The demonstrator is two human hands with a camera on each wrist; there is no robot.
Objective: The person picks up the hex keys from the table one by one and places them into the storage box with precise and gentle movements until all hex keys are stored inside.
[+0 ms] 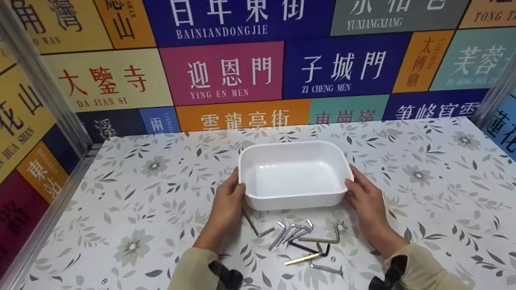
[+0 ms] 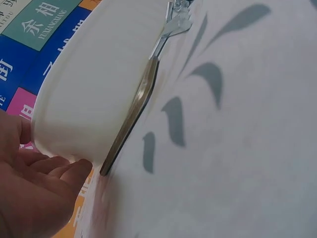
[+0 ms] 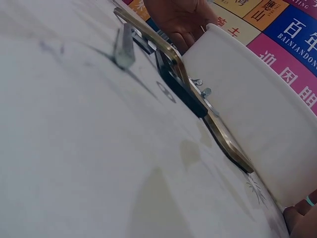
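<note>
A white rounded rectangular plastic tub (image 1: pixel 299 201) is held between both hands, its open top up and nothing visible inside. My left hand (image 1: pixel 228 200) grips its left end, and my right hand (image 1: pixel 367 203) grips the right end. In the left wrist view the left fingers (image 2: pixel 74 173) curl at the tub's lower side. Whether its base touches the table, I cannot tell. Just in front lie several L-shaped hex keys: a bronze one (image 1: pixel 252 223) near the left hand, silver ones (image 1: pixel 278 237), a black one (image 1: pixel 304 246) and a gold one (image 1: pixel 301 259).
The table (image 1: pixel 105 262) wears a white cloth with grey leaves and flowers. Behind it stands a wall of coloured panels (image 1: pixel 224 72) with white and red characters. Metal posts (image 1: pixel 48 82) rise at the back corners. Dark wrist cameras (image 1: pixel 227 274) sit on both sleeves.
</note>
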